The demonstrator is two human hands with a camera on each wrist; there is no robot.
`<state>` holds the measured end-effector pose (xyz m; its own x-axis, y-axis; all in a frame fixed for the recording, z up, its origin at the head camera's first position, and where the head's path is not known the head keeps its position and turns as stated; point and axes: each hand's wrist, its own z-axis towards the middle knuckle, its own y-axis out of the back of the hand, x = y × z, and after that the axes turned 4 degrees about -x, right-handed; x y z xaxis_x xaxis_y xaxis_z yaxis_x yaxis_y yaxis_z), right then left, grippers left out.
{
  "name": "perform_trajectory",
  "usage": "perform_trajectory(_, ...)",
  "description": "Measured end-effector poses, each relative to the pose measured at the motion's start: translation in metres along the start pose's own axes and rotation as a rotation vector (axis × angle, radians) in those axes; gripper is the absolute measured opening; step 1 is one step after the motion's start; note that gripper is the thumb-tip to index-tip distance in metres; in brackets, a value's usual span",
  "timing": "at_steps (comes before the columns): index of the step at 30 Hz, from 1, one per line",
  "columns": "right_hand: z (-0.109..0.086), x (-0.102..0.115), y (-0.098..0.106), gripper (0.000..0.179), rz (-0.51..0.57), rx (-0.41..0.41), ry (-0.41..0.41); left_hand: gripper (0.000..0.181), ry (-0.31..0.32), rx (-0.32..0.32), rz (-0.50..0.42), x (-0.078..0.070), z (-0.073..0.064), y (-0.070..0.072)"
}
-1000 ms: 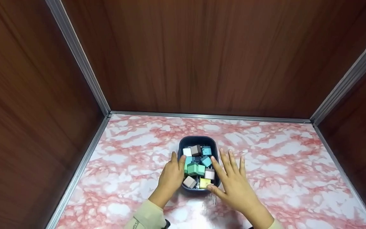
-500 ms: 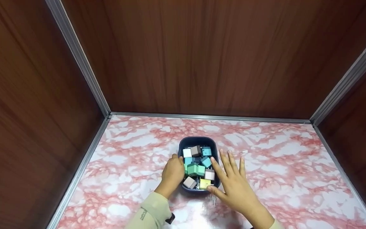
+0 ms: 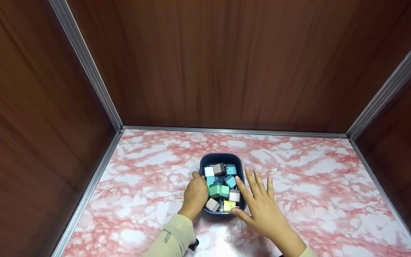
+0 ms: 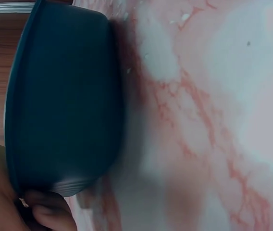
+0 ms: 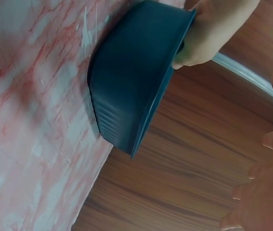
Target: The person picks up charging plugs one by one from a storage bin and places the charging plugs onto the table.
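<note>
A dark blue plastic tub (image 3: 221,157) stands on the marbled surface and holds several small cube-shaped blocks. Among them are a green block (image 3: 215,191), a yellow block (image 3: 229,206), a white block (image 3: 209,171) and a blue block (image 3: 230,181). A few show thin metal prongs, like charger plugs. My left hand (image 3: 195,193) grips the tub's left rim, its fingers curled under the edge in the left wrist view. With fingers spread, my right hand (image 3: 262,208) hovers by the right rim; the right wrist view shows it apart from the tub (image 5: 127,72).
The surface (image 3: 148,171) has a red and white marble pattern. Brown wood-grain panels rise at the back (image 3: 219,64), left (image 3: 41,125) and right (image 3: 405,160), joined by metal strips (image 3: 234,131).
My left hand's fingers have curled in at the tub's left rim, and its forearm has shifted right. The right hand keeps nearly the same place. The tub and blocks look almost unmoved.
</note>
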<state>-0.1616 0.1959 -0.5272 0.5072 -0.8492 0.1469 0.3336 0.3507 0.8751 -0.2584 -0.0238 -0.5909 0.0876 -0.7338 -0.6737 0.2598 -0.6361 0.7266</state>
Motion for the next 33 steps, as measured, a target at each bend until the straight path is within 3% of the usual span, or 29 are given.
perform_trajectory(12, 0.011, 0.0, -0.011, 0.089, 0.044, -0.033, -0.003, 0.024, -0.018, -0.04, 0.018, 0.002, -0.002, -0.004)
perform_trajectory(22, 0.017, 0.0, -0.02, 0.087, 0.099, -0.019, -0.021, 0.027, 0.047, 0.021, 0.014, -0.002, 0.003, 0.0)
perform_trajectory(33, 0.019, -0.001, -0.028, 0.087, 0.126, -0.032, -0.023, 0.031, 0.024, -0.019, 0.065, 0.002, 0.002, -0.007)
